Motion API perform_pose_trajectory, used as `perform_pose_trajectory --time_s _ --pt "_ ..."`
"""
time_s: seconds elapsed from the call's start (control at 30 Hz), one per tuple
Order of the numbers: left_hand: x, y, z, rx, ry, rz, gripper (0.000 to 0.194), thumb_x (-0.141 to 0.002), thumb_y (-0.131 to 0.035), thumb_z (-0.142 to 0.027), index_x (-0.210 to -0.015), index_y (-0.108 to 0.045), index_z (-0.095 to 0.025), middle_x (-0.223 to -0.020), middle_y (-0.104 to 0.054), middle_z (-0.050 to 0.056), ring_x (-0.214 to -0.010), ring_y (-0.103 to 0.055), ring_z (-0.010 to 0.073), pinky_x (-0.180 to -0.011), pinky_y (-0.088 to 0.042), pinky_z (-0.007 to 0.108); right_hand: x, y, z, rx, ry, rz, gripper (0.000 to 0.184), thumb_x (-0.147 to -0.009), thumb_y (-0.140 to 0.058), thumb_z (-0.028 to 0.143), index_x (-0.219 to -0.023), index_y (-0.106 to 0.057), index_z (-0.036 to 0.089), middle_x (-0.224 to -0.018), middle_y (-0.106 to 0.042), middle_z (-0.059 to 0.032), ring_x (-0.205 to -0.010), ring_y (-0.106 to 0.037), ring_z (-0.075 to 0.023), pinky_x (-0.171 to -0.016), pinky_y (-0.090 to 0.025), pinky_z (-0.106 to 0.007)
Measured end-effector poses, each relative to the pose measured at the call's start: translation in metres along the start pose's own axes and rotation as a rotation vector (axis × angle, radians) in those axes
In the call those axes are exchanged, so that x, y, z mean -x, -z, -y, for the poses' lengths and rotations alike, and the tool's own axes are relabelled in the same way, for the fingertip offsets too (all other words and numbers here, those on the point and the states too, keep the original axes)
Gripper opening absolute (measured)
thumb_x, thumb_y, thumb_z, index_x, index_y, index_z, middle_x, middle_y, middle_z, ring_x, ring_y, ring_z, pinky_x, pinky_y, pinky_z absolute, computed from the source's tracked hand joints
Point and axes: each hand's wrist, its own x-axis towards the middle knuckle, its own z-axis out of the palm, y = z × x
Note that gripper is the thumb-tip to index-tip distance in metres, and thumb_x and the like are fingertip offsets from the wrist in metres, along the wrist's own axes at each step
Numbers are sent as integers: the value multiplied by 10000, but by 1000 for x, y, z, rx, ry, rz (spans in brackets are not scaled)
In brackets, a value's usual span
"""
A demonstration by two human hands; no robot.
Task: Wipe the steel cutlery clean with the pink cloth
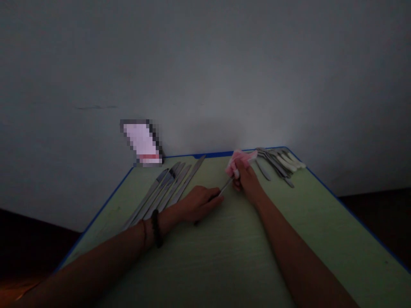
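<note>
At eleven o'clock, a blurred-out upright rectangular thing with a pale face [141,139] stands at the far left corner of the green, blue-edged table [321,214]. Below it, toward ten o'clock, long silver metal knives [164,189] lie side by side, slanting from seven to one; the left forearm, with a dark beaded bracelet [156,229], covers their near ends.

Near the middle, the left hand [201,203] is wrapped around the near part of a thin silver metal utensil [225,186], whose long axis also runs roughly from seven to one. At its one o'clock end, the right hand [246,177] pinches a crumpled pink-and-white cloth [240,158] around it; the covered end is hidden, so its kind cannot be told. Each hand thus sits at its own end, with a short bare stretch of metal between.

At one o'clock, just beyond the cloth, lies an overlapping heap of slim metal and whitish cutlery [278,162]. The far edge and grey wall [218,64] leave little room toward twelve; wider green surface shows between the forearms toward six and from the right forearm toward three.
</note>
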Motion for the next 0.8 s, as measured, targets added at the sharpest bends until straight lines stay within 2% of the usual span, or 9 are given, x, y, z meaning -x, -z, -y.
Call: perform_pose_trajectory --time_s 0.13,0.23,0.47,0.6,0.7,0.8 --pt "-1 -4 4 -42 33 -50 330 -928 -393 -418 -716 -504 -191 -568 -486 -31 -522 -478 124 -532 -302 241 3 -3 -2 97 -52 125 495 -747 -521 671 -619 -500 193 -416 -464 53 -312 -383 -64 -299 -296 -183" --pt "-2 -6 6 -57 56 -61 316 -910 -421 -422 -710 -500 -191 -563 -490 -34 -508 -469 122 -524 -292 235 3 -3 -2 92 -46 98 511 -749 -521 670 -596 -511 183 -406 -472 44 -305 -381 -60 -296 -277 -180" --pt "-2 -3 4 8 45 -43 317 -908 -443 -429 -728 -523 -180 -580 -514 -34 -518 -461 108 -511 -296 217 -1 -3 0 -187 -38 -189 504 -709 -572 669 -580 -442 199 -383 -432 70 -282 -301 -37 -287 -208 -174" --pt "1 0 4 48 14 -2 327 -911 -445 -441 -789 -566 -163 -583 -519 -32 -515 -462 102 -502 -305 206 -4 -3 0 -298 7 -358 453 -744 -558 638 -692 -505 191 -472 -532 54 -333 -396 -47 -321 -260 -166" --pt "4 3 8 151 -57 69 321 -908 -449 -415 -999 -597 -144 -579 -524 -41 -499 -465 97 -491 -317 196 -6 -4 2 -343 13 -498 448 -773 -518 636 -822 -546 192 -544 -579 51 -387 -483 -69 -357 -321 -167" --pt "6 5 12 324 -111 139 424 -910 -450 -378 -1255 -500 -136 -606 -578 -37 -514 -502 103 -493 -343 188 -8 -2 3 -385 8 -595 450 -795 -480 639 -863 -545 199 -571 -582 57 -430 -529 -83 -396 -382 -180"
